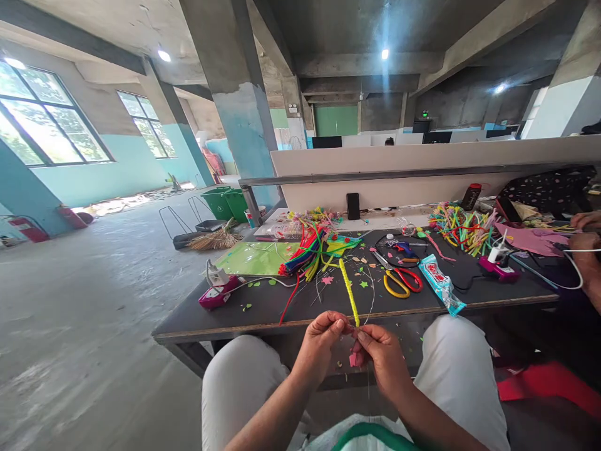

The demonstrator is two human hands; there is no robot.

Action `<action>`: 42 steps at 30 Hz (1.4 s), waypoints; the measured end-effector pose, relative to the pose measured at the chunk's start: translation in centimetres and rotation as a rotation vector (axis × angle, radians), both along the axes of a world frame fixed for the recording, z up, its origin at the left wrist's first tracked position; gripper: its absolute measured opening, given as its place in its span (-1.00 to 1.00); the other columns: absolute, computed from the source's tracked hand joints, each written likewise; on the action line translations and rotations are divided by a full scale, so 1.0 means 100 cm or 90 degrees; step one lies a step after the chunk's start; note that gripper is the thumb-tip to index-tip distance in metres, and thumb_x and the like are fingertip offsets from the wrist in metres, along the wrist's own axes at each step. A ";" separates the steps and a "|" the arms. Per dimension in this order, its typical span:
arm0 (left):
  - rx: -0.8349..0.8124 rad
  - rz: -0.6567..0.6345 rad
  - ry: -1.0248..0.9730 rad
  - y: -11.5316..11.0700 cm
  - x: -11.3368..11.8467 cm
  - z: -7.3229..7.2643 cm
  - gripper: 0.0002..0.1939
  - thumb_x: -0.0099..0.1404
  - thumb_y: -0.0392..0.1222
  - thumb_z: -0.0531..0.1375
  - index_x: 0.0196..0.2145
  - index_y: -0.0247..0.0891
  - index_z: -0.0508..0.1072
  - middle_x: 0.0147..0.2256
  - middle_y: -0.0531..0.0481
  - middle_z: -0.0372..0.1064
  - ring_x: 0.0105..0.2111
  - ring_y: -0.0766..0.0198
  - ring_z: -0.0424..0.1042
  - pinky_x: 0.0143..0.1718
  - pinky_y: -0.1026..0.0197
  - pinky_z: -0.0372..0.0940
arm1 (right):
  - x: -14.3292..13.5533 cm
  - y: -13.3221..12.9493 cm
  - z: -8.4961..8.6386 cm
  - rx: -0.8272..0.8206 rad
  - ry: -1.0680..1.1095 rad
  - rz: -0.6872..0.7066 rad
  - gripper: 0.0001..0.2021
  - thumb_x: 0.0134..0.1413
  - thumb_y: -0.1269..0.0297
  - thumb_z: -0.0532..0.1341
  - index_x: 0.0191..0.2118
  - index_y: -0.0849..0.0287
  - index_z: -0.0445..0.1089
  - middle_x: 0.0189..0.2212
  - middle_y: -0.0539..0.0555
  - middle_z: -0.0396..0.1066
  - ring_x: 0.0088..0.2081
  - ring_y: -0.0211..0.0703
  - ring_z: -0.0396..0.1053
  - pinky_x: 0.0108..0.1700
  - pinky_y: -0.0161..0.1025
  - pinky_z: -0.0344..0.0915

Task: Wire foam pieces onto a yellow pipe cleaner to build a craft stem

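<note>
My left hand (323, 341) and my right hand (379, 351) meet just in front of the table edge, between my knees. Both are closed, fingertips pinched together at the lower end of a yellow braided strip (348, 291), which slants up onto the table. A small pink piece (354, 359) hangs under the fingers of my right hand. Thin thread or wire trails near both hands. What exactly the left fingertips pinch is too small to make out.
On the dark table (263, 310) lie scissors (399, 280), a blue wrapper (440, 283), red and blue pipe cleaners (307, 250), a green sheet (253, 258), paper scraps and two pink power sockets (220, 293). A phone (353, 206) stands behind. Another person's arm (586, 257) is at the right.
</note>
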State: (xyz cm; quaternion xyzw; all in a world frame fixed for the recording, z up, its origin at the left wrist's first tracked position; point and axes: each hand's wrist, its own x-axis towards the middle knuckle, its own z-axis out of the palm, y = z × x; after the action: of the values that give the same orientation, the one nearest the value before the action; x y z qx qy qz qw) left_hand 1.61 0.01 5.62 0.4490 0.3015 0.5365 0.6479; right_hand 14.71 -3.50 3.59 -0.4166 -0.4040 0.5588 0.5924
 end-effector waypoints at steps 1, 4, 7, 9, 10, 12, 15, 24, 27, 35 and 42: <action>0.002 0.002 0.013 0.000 -0.001 0.001 -0.83 0.07 -0.11 0.31 -0.48 -0.26 0.46 -0.46 0.02 0.40 -0.40 0.30 0.36 -0.24 0.24 0.26 | 0.000 0.000 0.000 0.001 0.005 0.002 -0.68 -0.03 0.01 0.25 -0.44 0.22 0.40 -0.62 -0.02 0.35 -0.64 -0.31 0.28 -0.58 -0.37 0.21; 0.026 0.014 0.054 0.002 -0.004 0.003 -0.82 0.07 -0.09 0.30 -0.50 -0.26 0.48 -0.47 0.00 0.40 -0.37 0.27 0.35 -0.22 0.23 0.25 | 0.000 0.002 -0.002 0.002 0.017 0.003 -0.69 -0.04 0.03 0.26 -0.44 0.23 0.40 -0.63 -0.03 0.34 -0.65 -0.32 0.27 -0.58 -0.37 0.21; 0.059 0.017 0.086 0.004 -0.007 0.002 -0.82 0.08 -0.09 0.28 -0.51 -0.26 0.49 -0.47 -0.01 0.40 -0.36 0.25 0.35 -0.18 0.21 0.23 | 0.000 0.002 -0.004 -0.010 0.020 -0.003 -0.70 -0.04 0.04 0.26 -0.42 0.23 0.41 -0.63 -0.04 0.33 -0.66 -0.33 0.26 -0.60 -0.38 0.19; 0.071 0.019 0.100 0.004 -0.008 0.001 -0.81 0.08 -0.08 0.28 -0.52 -0.26 0.49 -0.47 -0.01 0.40 -0.36 0.24 0.35 -0.17 0.20 0.23 | 0.000 0.002 -0.003 -0.013 0.016 -0.006 -0.71 -0.04 0.05 0.26 -0.41 0.22 0.42 -0.63 -0.04 0.34 -0.66 -0.32 0.27 -0.60 -0.37 0.20; 0.075 0.023 0.103 0.004 -0.008 0.000 -0.81 0.09 -0.07 0.28 -0.52 -0.26 0.49 -0.47 -0.01 0.40 -0.36 0.24 0.35 -0.17 0.20 0.23 | 0.000 0.001 -0.002 -0.010 0.006 -0.008 -0.71 -0.04 0.04 0.25 -0.41 0.22 0.43 -0.62 -0.04 0.34 -0.66 -0.32 0.27 -0.60 -0.37 0.21; 0.075 0.036 0.104 0.002 -0.007 -0.001 -0.81 0.08 -0.07 0.28 -0.51 -0.26 0.48 -0.46 -0.01 0.40 -0.35 0.23 0.36 -0.17 0.19 0.24 | 0.000 -0.001 -0.001 0.007 -0.026 -0.015 -0.70 -0.02 0.03 0.24 -0.42 0.21 0.43 -0.63 -0.04 0.34 -0.65 -0.31 0.28 -0.59 -0.36 0.22; 0.053 0.029 0.095 -0.002 -0.004 -0.004 -0.82 0.05 -0.09 0.31 -0.43 -0.25 0.48 -0.44 -0.01 0.42 -0.37 0.24 0.38 -0.23 0.19 0.27 | -0.002 -0.003 0.001 0.037 -0.086 -0.035 -0.69 0.02 0.02 0.21 -0.42 0.20 0.44 -0.63 -0.02 0.34 -0.64 -0.28 0.27 -0.58 -0.34 0.22; -0.027 0.046 0.069 -0.011 0.012 -0.013 -0.69 -0.03 -0.03 0.36 -0.43 -0.29 0.44 -0.48 0.02 0.38 -0.54 0.32 0.34 -0.50 0.26 0.27 | -0.003 0.003 -0.011 0.092 -0.226 -0.084 -0.69 0.11 0.05 0.14 -0.41 0.17 0.48 -0.62 0.01 0.34 -0.59 -0.22 0.29 -0.54 -0.32 0.24; -0.040 0.071 0.063 -0.015 0.015 -0.014 -0.68 -0.01 -0.01 0.34 -0.41 -0.30 0.44 -0.51 0.03 0.37 -0.56 0.34 0.33 -0.52 0.27 0.26 | -0.002 0.002 -0.013 0.089 -0.242 -0.093 -0.69 0.11 0.05 0.14 -0.39 0.17 0.49 -0.62 0.01 0.35 -0.58 -0.23 0.29 -0.55 -0.33 0.23; -0.005 0.080 0.057 -0.016 0.018 -0.020 -0.70 0.03 -0.02 0.31 -0.42 -0.33 0.43 -0.53 0.01 0.35 -0.54 0.34 0.31 -0.51 0.29 0.23 | -0.003 0.001 -0.015 0.074 -0.176 -0.084 -0.66 0.07 0.02 0.17 -0.39 0.21 0.49 -0.62 0.00 0.33 -0.60 -0.27 0.26 -0.56 -0.35 0.23; 0.016 0.060 0.042 -0.013 0.015 -0.023 -0.79 0.08 -0.11 0.28 -0.44 -0.32 0.41 -0.51 0.03 0.34 -0.51 0.34 0.31 -0.44 0.27 0.23 | -0.004 0.002 -0.020 0.069 -0.185 -0.093 -0.67 0.05 0.02 0.18 -0.40 0.21 0.49 -0.64 0.00 0.33 -0.61 -0.26 0.26 -0.56 -0.35 0.23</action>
State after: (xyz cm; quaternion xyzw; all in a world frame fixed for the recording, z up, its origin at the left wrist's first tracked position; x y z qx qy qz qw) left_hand 3.08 -1.29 3.27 0.4596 0.3367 0.5551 0.6061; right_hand 14.29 -3.31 1.59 -0.4887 -0.4837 0.4258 0.5882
